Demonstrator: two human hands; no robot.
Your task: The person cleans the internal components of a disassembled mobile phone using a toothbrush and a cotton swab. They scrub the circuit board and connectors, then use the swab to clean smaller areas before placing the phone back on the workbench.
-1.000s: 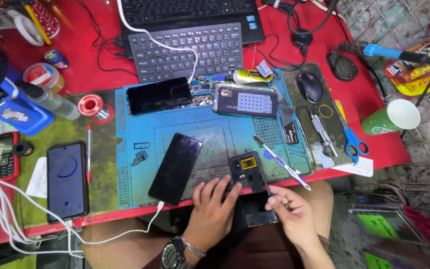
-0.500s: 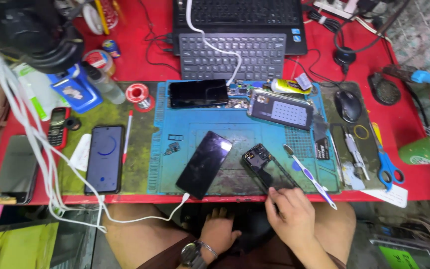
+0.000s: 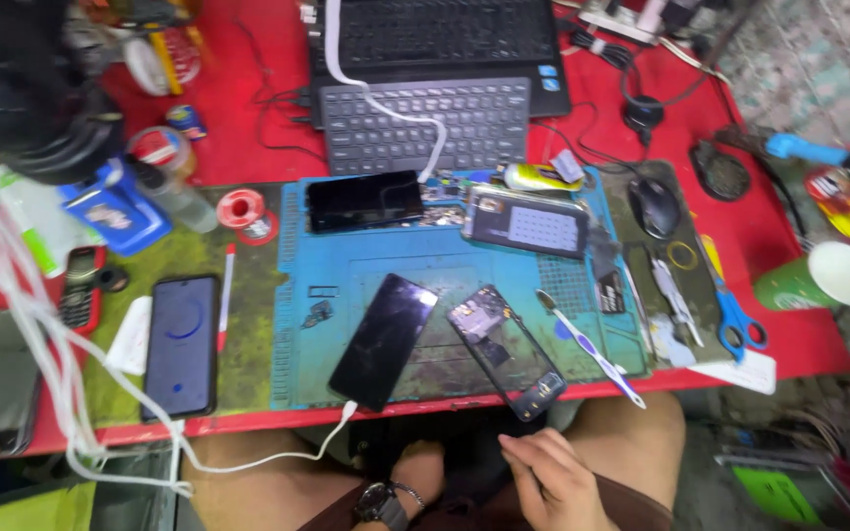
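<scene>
My right hand [image 3: 553, 477] hovers over my lap just below the red table's front edge, fingers apart and holding nothing. Just above it an opened phone [image 3: 504, 349] with its insides showing lies tilted on the blue work mat [image 3: 445, 265], its lower end sticking out over the edge. A black phone [image 3: 383, 339] with a white cable plugged in lies to its left. My left hand [image 3: 417, 467], with a wristwatch, rests low between my knees and is partly hidden. A toothbrush [image 3: 587, 346] lies right of the opened phone.
At the back of the mat lie another dark phone [image 3: 364, 200] and a phone case [image 3: 525, 224]. Behind them stands a keyboard [image 3: 425, 123]. To the right are a mouse [image 3: 653, 206], scissors [image 3: 735, 320] and a green cup [image 3: 819, 280]. A lit phone [image 3: 181, 344] and white cables [image 3: 41, 334] are on the left.
The opened phone went from my hands onto the mat. My right hand let go of it and drew back below the table edge, and my left hand dropped into my lap.
</scene>
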